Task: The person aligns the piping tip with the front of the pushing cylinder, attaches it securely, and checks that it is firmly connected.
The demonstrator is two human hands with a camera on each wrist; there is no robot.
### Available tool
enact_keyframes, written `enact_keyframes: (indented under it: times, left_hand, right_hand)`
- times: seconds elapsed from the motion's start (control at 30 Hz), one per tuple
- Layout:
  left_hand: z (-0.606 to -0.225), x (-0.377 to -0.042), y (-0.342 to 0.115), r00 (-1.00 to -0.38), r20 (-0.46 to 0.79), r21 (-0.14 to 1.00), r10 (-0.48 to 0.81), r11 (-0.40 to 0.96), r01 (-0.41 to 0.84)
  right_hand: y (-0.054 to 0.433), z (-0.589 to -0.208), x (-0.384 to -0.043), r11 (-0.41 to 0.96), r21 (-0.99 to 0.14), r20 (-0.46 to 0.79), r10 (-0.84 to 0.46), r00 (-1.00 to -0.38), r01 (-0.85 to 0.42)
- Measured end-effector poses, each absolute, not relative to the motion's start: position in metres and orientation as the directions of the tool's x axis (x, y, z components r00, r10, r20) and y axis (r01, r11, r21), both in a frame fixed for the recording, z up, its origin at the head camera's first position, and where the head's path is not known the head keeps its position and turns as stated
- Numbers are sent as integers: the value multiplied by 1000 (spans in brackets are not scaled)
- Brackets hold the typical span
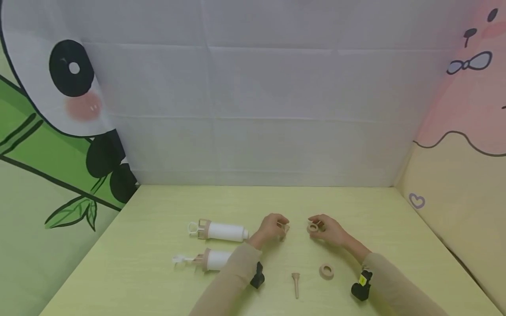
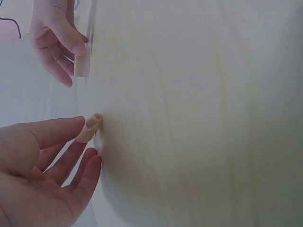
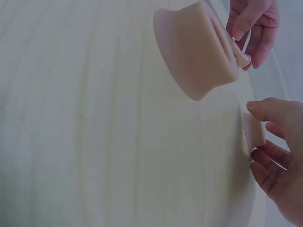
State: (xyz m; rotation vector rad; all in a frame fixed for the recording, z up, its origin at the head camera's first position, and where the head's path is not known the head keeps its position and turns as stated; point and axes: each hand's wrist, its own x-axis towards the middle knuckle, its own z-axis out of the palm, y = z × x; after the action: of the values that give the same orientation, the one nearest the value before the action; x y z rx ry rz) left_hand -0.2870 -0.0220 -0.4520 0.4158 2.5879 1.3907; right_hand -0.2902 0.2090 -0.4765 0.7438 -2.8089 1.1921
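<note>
My left hand (image 1: 272, 228) pinches a small beige nozzle (image 2: 90, 128) between thumb and fingers, just over the tabletop; its hollow narrow end shows in the left wrist view. Across a short gap, my right hand (image 1: 330, 230) holds a beige ring (image 1: 312, 228) by its edge, the thumb on one side and the fingers on the other. That ring (image 3: 253, 131) stays close to the table surface in the right wrist view. A second beige ring (image 1: 326, 271) lies nearer me, below the right hand. Left of it is a beige funnel-ended tube (image 1: 296, 285), lying lengthwise.
Two white syringe-like cylinders lie at the left, the farther one (image 1: 226, 231) with a beige collar and ring handle, the nearer one (image 1: 218, 260) partly hidden by my left sleeve. Pale yellow table (image 1: 356, 202) meets a white cloth wall (image 1: 269, 149) behind and printed cloth on both sides.
</note>
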Motion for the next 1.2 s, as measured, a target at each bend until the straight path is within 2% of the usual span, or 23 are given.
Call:
enact_keyframes:
  times: [0.63, 0.93, 1.2]
  left_hand:
    - [-447, -283, -20, -963, -17, 786, 268, 599, 153]
    - [-447, -283, -26, -970, 87, 741, 227, 636, 216]
    - [-442, -281, -29, -964, 125, 701, 236, 666, 255]
  right_hand:
    - [207, -476, -288, 590, -669, 196, -448, -872, -453]
    - [206, -475, -289, 597, -659, 192, -455, -870, -458]
    - [206, -473, -287, 616, -596, 230, -484, -844, -515]
